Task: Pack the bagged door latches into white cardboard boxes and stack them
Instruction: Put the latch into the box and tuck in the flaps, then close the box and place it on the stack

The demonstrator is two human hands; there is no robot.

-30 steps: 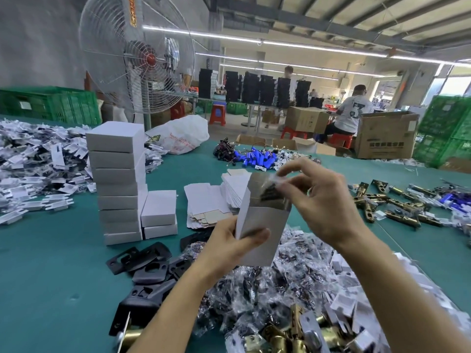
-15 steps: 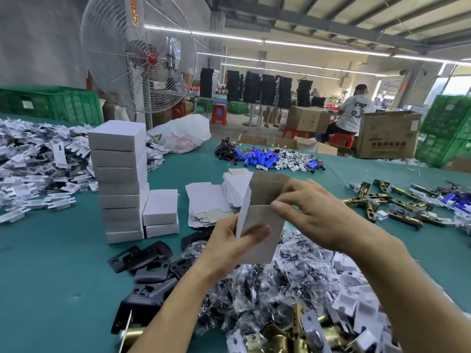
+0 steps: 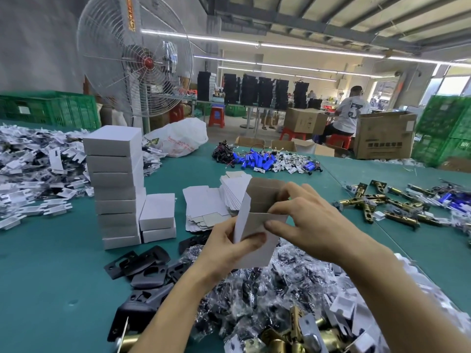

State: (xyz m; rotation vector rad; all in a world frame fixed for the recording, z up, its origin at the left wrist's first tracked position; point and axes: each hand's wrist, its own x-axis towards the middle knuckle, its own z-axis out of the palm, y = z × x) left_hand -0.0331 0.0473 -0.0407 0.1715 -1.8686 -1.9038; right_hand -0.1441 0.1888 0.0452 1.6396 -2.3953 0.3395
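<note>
White cardboard box point(image 3: 270, 253) stands upright in the air above the near middle of the teal bench point(image 3: 51, 276), its top open and its brown inner flaps showing. The left hand point(image 3: 229, 247) grips it from the lower left, thumb laid across the front face. The right hand point(image 3: 313, 222) pinches the flaps at the open mouth, forefinger and thumb curled on the card. Both hands are close together on this 1 box. What lies inside it is hidden.

Directly under the box spreads a heap of bagged door latches point(image 3: 267, 296) in clear plastic, with brass parts at the near edge. Black plates point(image 3: 142, 263) lie to the heap's left. Behind the box sits a pile of flat box blanks point(image 3: 204, 205). Left of those, a tall stack of closed white boxes point(image 3: 114, 184) rises, with a short stack of 2 point(image 3: 158, 217) touching its right side.

Loose brass latches point(image 3: 382, 202) are scattered at the right, blue cylinders point(image 3: 257, 160) at the far edge, and white pieces point(image 3: 30, 169) are heaped at the left. A large fan point(image 3: 135, 57) stands beyond the bench.
</note>
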